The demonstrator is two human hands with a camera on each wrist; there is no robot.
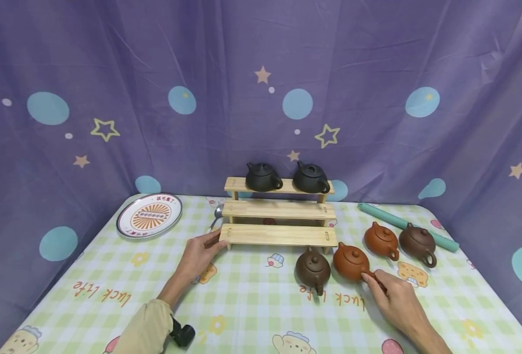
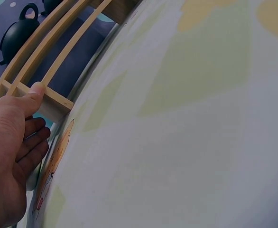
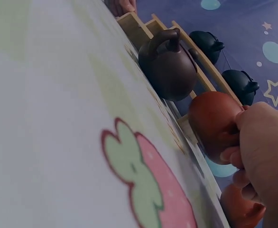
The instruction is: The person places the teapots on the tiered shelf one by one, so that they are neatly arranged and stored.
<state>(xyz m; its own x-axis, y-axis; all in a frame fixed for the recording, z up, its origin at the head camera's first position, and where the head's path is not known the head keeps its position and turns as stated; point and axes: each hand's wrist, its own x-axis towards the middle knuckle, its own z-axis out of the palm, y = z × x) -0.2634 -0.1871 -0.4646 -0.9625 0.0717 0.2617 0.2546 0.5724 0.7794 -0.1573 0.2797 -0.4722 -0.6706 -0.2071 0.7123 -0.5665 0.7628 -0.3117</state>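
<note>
My right hand [image 1: 398, 299] pinches the handle of a reddish-orange clay teapot [image 1: 351, 262], its spout pointing toward the wooden rack. In the right wrist view, this teapot [image 3: 215, 124] appears beside the curled fingers. Just left of it stands a dark brown teapot [image 1: 313, 269], handle toward me. My left hand [image 1: 202, 251] grips the left end of the lowest step of a three-step wooden rack [image 1: 278, 235]. Its thumb [image 2: 34, 95] lies against the step's end in the left wrist view. On the rack's top step are two black teapots, a left one [image 1: 262, 177] and a right one [image 1: 310, 178].
Another orange teapot [image 1: 381, 240] and a brown teapot [image 1: 417, 243] stand at the right, before a green rolled tube [image 1: 384, 215]. A patterned plate [image 1: 130, 228] lies at the back left. Beside the rack's left end is a metal spoon [image 1: 218, 212]. A purple curtain hangs behind.
</note>
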